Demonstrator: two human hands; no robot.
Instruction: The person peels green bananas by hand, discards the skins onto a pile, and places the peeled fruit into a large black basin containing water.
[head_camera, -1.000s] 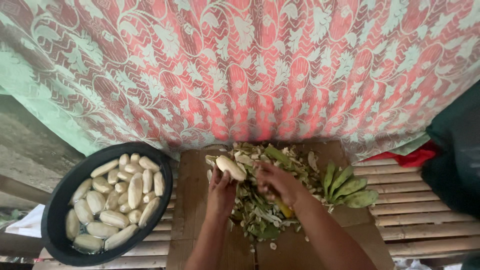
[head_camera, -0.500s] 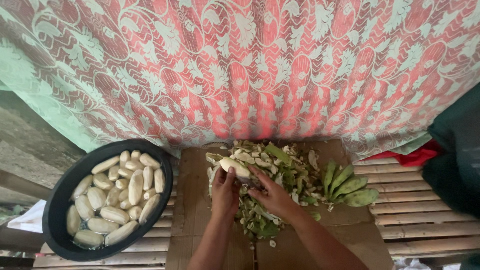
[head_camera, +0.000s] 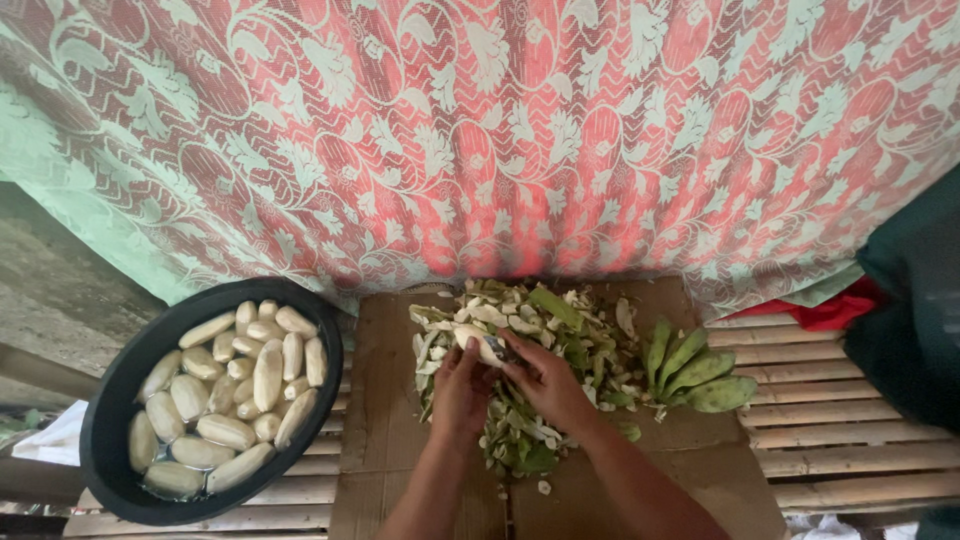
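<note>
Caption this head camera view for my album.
Both hands, left hand and right hand, hold a peeled banana over green peels, beside a black basin.

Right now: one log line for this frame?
left hand: holds peeled banana | right hand: on banana, tool unclear | peel pile: on cardboard | black basin: peeled bananas | green bananas: right

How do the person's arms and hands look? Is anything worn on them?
Both forearms are bare, with no sleeves in view. The left hand and right hand wear no gloves. I see no ring, watch or bracelet, though small details are hard to tell.
</note>
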